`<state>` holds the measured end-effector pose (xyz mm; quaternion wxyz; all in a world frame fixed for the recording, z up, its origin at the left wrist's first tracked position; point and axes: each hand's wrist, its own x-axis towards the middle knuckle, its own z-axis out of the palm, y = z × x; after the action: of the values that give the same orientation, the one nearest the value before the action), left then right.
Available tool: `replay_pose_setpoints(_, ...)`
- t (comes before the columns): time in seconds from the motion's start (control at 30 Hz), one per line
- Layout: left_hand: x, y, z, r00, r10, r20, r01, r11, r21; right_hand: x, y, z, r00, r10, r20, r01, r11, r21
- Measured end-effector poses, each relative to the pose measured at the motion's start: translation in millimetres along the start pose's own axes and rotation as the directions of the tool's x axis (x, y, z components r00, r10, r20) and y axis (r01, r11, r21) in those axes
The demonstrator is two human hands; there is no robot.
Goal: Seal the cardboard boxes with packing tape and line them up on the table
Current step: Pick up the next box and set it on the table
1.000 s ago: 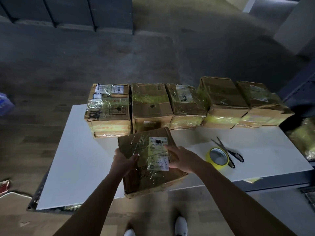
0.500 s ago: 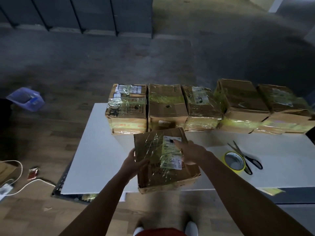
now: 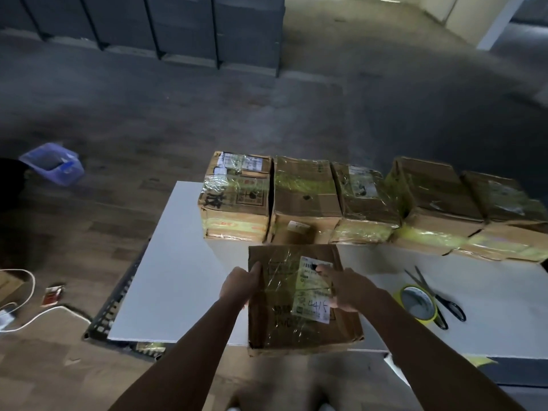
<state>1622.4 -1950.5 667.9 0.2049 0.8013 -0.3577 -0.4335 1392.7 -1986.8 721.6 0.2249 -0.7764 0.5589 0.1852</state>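
A taped cardboard box (image 3: 284,318) with a white label sits at the near edge of the white table (image 3: 178,277). My left hand (image 3: 240,284) grips its left edge, fingers curled over the side. My right hand (image 3: 345,289) rests on top of the box over the label, fingers spread. Several sealed boxes stand in a row along the table's far edge, from the leftmost box (image 3: 237,197) to the rightmost box (image 3: 504,215). A yellow tape roll (image 3: 418,304) lies to the right of my right hand.
Black-handled scissors (image 3: 436,295) lie against the tape roll. On the floor at left are a blue plastic basket (image 3: 53,163) and a white cable (image 3: 26,318). Dark cabinets (image 3: 178,25) stand at the back.
The view has swung left, so the table appears further right. The box has turned squarer to the table edge under both hands, and my left hand has slid up its left side.
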Motion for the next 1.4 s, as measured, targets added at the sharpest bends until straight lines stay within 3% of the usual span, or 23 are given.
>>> replay_pose_setpoints(0.3,11,6,7,0.998,0.015,0.062,-0.017,0.999,0.027,-7,3,15,0.997,0.062,-0.045,-0.058,0.994,0.088)
replay_pose_setpoints(0.5,11,5,-5,0.971,-0.012,0.239,0.066,0.973,-0.219,-10,3,21,0.992,0.083,-0.098,-0.074,0.992,0.099)
replay_pose_setpoints(0.93,15,10,2,0.989,0.133,0.056,-0.115,0.961,-0.250,-5,22,29,0.964,0.163,-0.211,-0.114,0.967,0.227)
replay_pose_setpoints(1.0,12,13,7,0.989,0.144,0.032,-0.134,0.967,-0.216,-6,32,29,0.954,0.166,-0.248,-0.092,0.955,0.283)
replay_pose_setpoints(1.07,5,20,13,0.980,0.178,-0.084,-0.186,0.978,-0.098,-6,44,29,0.949,0.157,-0.275,-0.060,0.942,0.330)
replay_pose_setpoints(1.2,-18,40,32,0.829,0.466,-0.309,-0.372,0.872,0.318,-8,67,24,0.969,0.077,-0.235,0.023,0.918,0.396)
replay_pose_setpoints(1.3,-33,57,55,0.753,0.594,-0.284,-0.499,0.796,0.343,-8,82,21,0.979,0.043,-0.202,0.040,0.919,0.393)
replay_pose_setpoints(1.4,-47,78,88,0.738,0.647,-0.192,-0.577,0.753,0.316,-7,111,24,0.968,0.086,-0.234,0.007,0.929,0.370)
